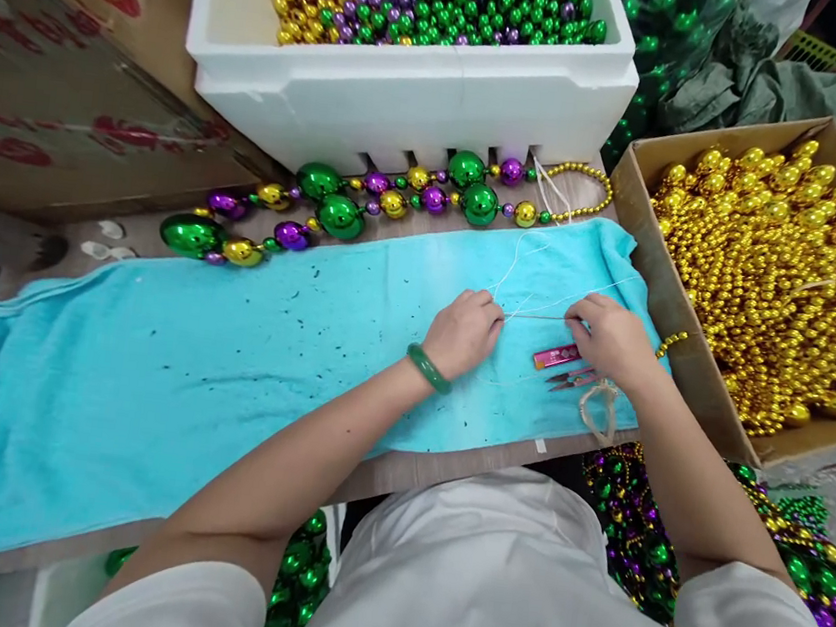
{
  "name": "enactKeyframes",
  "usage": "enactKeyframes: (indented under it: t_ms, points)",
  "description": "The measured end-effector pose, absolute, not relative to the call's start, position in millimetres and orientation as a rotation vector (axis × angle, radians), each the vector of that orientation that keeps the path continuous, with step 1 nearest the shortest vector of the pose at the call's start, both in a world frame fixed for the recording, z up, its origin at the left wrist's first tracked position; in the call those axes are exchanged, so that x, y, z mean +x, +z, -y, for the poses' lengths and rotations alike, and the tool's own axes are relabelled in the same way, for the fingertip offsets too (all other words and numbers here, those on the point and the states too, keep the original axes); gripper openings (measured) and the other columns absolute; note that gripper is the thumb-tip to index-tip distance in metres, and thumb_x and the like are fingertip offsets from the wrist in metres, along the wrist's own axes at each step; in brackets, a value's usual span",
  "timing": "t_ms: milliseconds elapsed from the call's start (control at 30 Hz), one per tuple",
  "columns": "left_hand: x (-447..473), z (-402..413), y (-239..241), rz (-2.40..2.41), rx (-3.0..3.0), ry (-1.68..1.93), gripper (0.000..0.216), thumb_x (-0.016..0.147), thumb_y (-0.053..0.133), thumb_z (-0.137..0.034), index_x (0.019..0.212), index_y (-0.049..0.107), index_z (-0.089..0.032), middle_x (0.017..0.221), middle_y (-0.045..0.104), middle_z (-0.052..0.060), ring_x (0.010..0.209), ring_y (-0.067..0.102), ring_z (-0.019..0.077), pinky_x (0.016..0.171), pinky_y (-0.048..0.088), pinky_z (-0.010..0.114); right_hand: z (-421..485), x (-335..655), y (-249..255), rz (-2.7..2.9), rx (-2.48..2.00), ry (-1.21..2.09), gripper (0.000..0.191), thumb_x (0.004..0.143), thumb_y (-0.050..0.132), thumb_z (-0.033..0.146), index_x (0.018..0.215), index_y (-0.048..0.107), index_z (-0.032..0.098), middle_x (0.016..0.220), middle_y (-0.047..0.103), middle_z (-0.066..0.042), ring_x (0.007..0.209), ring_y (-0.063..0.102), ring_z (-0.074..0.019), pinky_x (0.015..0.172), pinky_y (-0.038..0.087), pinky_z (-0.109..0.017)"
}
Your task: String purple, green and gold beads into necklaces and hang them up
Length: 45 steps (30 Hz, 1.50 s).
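My left hand point(465, 331) rests on a turquoise towel point(191, 378), fingers pinched on a thin white string point(539, 315) that runs across to my right hand point(607, 337). That hand is also closed, pinching the other end of the string. Loops of the string trail up over the towel toward a strand of big green, gold and purple beads point(370, 202). A pink lighter point(556, 355) and small snips point(569, 378) lie just under my right hand. A green bangle sits on my left wrist.
A white foam box point(413, 92) of mixed beads stands at the back. At the right, a cardboard box point(644, 188) holds gold beads. Brown cartons point(59, 81) stand at the left. More bead strands hang below the table edge near my lap.
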<state>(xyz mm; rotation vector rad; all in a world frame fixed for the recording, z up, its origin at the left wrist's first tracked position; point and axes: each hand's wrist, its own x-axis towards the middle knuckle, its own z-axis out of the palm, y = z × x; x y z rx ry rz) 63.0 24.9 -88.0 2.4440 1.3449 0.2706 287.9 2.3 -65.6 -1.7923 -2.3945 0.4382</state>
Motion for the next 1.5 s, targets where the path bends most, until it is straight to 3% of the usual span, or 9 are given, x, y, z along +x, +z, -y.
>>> enactKeyframes:
  t_ms: [167,267,367,567,767,967,1167,1333,1500]
  points:
    - [54,-32,-74,-1.403,1.844,0.777,0.009,0.077,0.056,-0.022,0.075,0.063,-0.016,0.083,0.064,0.005,0.082,0.059,0.0175,0.07,0.05,0.03,-19,280,-66,2.301,-1.849,0.358,0.022,0.09,0.044,0.021,0.092,0.066,0.018,0.095,0.064,-0.008,0.088,0.057,-0.0207,0.065,0.036,-0.03]
    - [43,-33,-60,-1.342,1.338,0.949,0.014,0.073,0.062,-0.03,0.076,0.061,-0.016,0.076,0.064,0.003,0.074,0.063,0.0168,0.057,0.049,0.026,-15,285,-61,2.292,-1.838,0.422,0.018,0.087,0.049,0.021,0.091,0.066,0.019,0.096,0.064,-0.007,0.087,0.058,-0.0205,0.064,0.036,-0.029]
    - [34,-31,-51,-1.255,1.11,1.014,0.018,0.071,0.067,-0.032,0.078,0.06,-0.016,0.079,0.065,0.003,0.073,0.065,0.0156,0.058,0.05,0.025,-5,291,-58,2.331,-1.762,0.572,0.014,0.083,0.052,0.019,0.085,0.066,0.02,0.093,0.065,-0.005,0.082,0.058,-0.0186,0.064,0.037,-0.028]
    - [39,-23,-54,-1.305,1.259,1.009,0.018,0.072,0.068,-0.032,0.078,0.066,-0.016,0.073,0.064,0.001,0.069,0.058,0.0121,0.061,0.048,0.023,0,258,-62,1.765,-1.535,0.883,0.011,0.08,0.057,0.024,0.08,0.067,0.018,0.078,0.064,-0.003,0.07,0.054,-0.0144,0.064,0.04,-0.028]
    - [59,-17,-46,-1.309,1.599,1.099,0.013,0.077,0.064,-0.03,0.077,0.068,-0.017,0.086,0.064,0.004,0.082,0.059,0.0143,0.062,0.047,0.023,-8,206,-48,0.975,-1.247,1.456,0.023,0.068,0.07,0.037,0.08,0.065,0.018,0.056,0.052,0.005,0.047,0.041,-0.008,0.043,0.029,-0.022]
    - [73,-17,-46,-1.316,1.866,1.161,0.01,0.081,0.061,-0.024,0.083,0.068,-0.018,0.089,0.064,0.004,0.083,0.059,0.0133,0.062,0.047,0.022,-12,208,-41,0.839,-1.207,1.395,0.02,0.064,0.073,0.032,0.07,0.059,0.018,0.06,0.051,0.005,0.046,0.038,-0.0047,0.039,0.026,-0.02]
    - [58,-16,-45,-1.456,2.217,0.794,0.017,0.087,0.053,-0.026,0.087,0.068,-0.017,0.087,0.063,0.006,0.087,0.058,0.0185,0.079,0.048,0.033,-37,281,2,0.723,-1.129,0.964,0.018,0.068,0.057,0.008,0.059,0.045,0.018,0.072,0.059,0.0,0.058,0.055,-0.0074,0.042,0.027,-0.02]
    - [25,8,-49,-1.616,2.283,0.15,0.019,0.086,0.052,-0.025,0.084,0.069,-0.016,0.083,0.062,0.007,0.087,0.057,0.0223,0.087,0.045,0.038,-31,326,34,0.813,-1.147,0.618,0.019,0.064,0.05,0.002,0.06,0.051,0.021,0.049,0.049,0.004,0.04,0.041,-0.0076,0.036,0.014,-0.023]
    - [20,22,-69,-1.685,2.195,-0.056,0.018,0.083,0.054,-0.026,0.088,0.068,-0.015,0.09,0.063,0.009,0.091,0.057,0.0241,0.087,0.046,0.038,-16,314,11,0.885,-1.184,0.743,0.011,0.065,0.063,0.007,0.062,0.061,0.018,0.042,0.043,0.006,0.035,0.033,-0.0056,0.034,0.013,-0.023]
